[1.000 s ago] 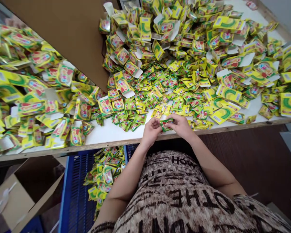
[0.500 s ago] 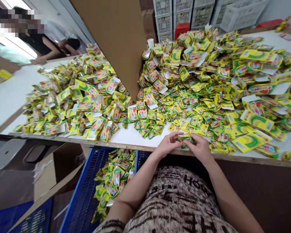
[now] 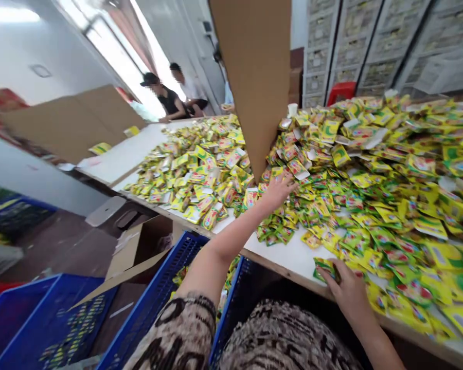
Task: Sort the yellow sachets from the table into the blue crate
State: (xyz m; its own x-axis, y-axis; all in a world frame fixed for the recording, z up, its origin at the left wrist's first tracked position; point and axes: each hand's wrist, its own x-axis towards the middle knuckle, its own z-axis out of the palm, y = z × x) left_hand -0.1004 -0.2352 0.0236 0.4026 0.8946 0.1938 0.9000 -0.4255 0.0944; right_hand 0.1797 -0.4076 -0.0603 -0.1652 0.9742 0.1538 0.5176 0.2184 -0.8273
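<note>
My left hand [image 3: 280,190] reaches out over the heap, fingers stretched and apart, at small yellow boxes beside the foot of the cardboard divider [image 3: 256,92]. It touches or hovers just above them; which one I cannot tell. Near the table's front edge my right hand [image 3: 347,288] pinches a small green sachet [image 3: 323,267] between thumb and fingers; whether there is more than one is unclear. Loose green and yellow sachets [image 3: 280,234] lie between the hands. Yellow boxes with white open flaps [image 3: 299,168] are piled behind them.
Below the table edge stands a blue crate [image 3: 150,303] of packets, with an open cardboard box [image 3: 150,241] beside it. Another blue crate [image 3: 27,318] is on the floor at left. Two people [image 3: 173,100] sit at the far end. White crates [image 3: 320,56] are stacked behind.
My left hand has left the sachet and stretched forward to the boxes by the divider. My right hand keeps the sachet near the edge. The view has swung left.
</note>
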